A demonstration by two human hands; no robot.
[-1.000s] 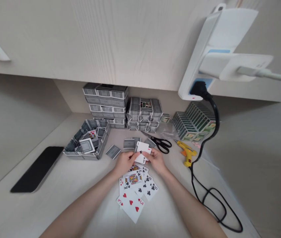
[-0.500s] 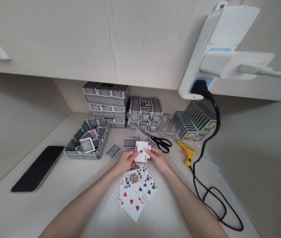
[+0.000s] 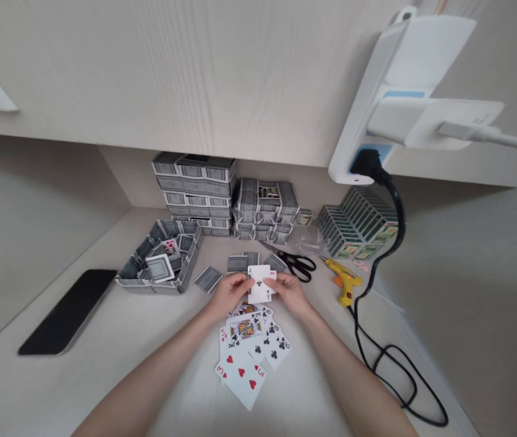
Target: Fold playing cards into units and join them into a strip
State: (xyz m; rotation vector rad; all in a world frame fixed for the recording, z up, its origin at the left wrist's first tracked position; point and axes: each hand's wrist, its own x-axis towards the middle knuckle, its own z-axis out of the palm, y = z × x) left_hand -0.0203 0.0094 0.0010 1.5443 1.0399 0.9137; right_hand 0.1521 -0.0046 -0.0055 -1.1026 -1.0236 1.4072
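Observation:
Between my two hands is a small bunch of playing cards (image 3: 259,291), with the ace of clubs on top and a red-lettered ace peeking out at its right. My left hand (image 3: 231,295) grips the left edge, thumb on the face. My right hand (image 3: 291,292) pinches the right edge the same way. Just below the hands, face-up cards (image 3: 242,371) lie in a loose overlapping pile, among them a three of hearts and a king of clubs. Several face-down grey cards (image 3: 208,279) lie beyond and to the left of my hands.
An open box made of cards (image 3: 183,285) holds loose cards at left, near a black phone (image 3: 67,312). Stacked card-built boxes (image 3: 198,185) stand behind. To the right are black scissors (image 3: 298,264), a yellow glue gun (image 3: 345,282), its cord and green-striped card packs (image 3: 358,221).
Both hands and the held cards have shifted slightly toward me. The red ace shows a little less at the right side of the ace of clubs.

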